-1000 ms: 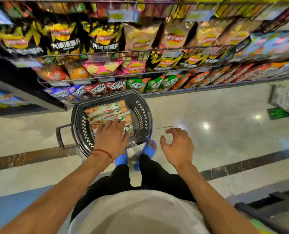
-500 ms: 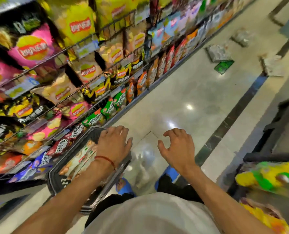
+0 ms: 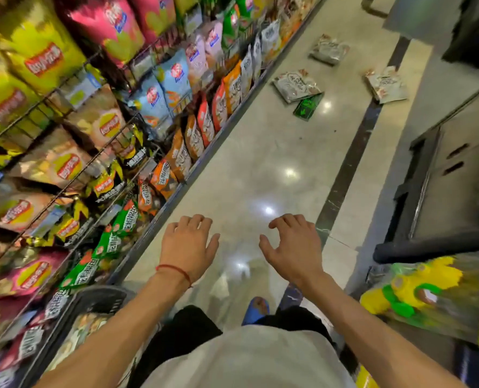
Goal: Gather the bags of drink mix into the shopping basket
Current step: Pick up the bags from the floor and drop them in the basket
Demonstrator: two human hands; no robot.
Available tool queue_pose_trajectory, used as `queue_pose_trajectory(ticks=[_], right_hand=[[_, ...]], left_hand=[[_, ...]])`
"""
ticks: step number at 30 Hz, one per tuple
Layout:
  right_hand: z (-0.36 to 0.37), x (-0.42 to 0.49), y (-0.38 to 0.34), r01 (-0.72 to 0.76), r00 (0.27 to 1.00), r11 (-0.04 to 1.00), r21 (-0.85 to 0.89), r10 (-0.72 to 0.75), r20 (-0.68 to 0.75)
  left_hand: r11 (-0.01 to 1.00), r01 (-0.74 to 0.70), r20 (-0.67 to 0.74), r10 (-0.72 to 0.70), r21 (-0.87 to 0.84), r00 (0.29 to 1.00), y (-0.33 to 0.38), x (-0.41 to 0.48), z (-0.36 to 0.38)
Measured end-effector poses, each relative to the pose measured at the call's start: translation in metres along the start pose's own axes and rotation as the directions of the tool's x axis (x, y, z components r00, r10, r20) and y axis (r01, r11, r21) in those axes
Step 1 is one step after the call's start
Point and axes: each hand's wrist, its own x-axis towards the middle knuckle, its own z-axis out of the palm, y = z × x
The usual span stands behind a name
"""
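Three pale drink mix bags lie on the polished floor far ahead: one [image 3: 295, 85] by the shelf foot, one [image 3: 329, 49] further back, one [image 3: 387, 84] to the right. The black shopping basket [image 3: 92, 301] stands at lower left under my left forearm, with bags [image 3: 78, 331] inside it. My left hand [image 3: 189, 247] and my right hand [image 3: 293, 247] hover over bare floor, fingers loosely curled, holding nothing.
A wire shelf of crisp and snack bags [image 3: 98, 130] runs along the left. A green floor sticker [image 3: 308, 107] lies by the nearest bag. Dark counters [image 3: 451, 169] and a yellow-green package [image 3: 417, 287] crowd the right. My blue sandal [image 3: 256, 309] shows below.
The view swung right along the aisle. My left hand lifted off the bags in the basket, which slid to the lower left. The floor bags came into fuller view.
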Motion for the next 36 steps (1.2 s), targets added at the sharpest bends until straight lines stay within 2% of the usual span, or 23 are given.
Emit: queue_pose_trajectory(ticks=[8, 16, 22, 28, 34, 36], right_hand=[[-0.038, 0.101, 0.082, -0.141, 0.989, 0.990, 0.001, 0.141, -0.033], [-0.051, 0.228, 0.125, -0.327, 0.943, 0.945, -0.006, 0.326, -0.064], [-0.066, 0.332, 0.142, -0.422, 0.904, 0.906, 0.001, 0.421, -0.070], [-0.068, 0.423, 0.175, -0.451, 0.888, 0.892, 0.019, 0.451, -0.095], [-0.062, 0.530, 0.228, -0.409, 0.902, 0.912, 0.031, 0.409, -0.138], [-0.064, 0.573, 0.248, -0.386, 0.916, 0.922, 0.029, 0.386, -0.111]], left_hand=[[0.990, -0.139, -0.016, 0.139, -0.003, 0.990, 0.051, 0.140, -0.008], [0.952, -0.304, 0.045, 0.303, 0.035, 0.952, 0.070, 0.330, -0.013], [0.906, -0.421, 0.030, 0.420, 0.051, 0.907, 0.078, 0.470, -0.033], [0.884, -0.466, 0.020, 0.466, 0.038, 0.885, 0.094, 0.579, -0.045], [0.889, -0.453, 0.060, 0.450, 0.066, 0.891, 0.121, 0.686, -0.048], [0.896, -0.439, 0.070, 0.435, 0.064, 0.898, 0.133, 0.726, -0.053]])
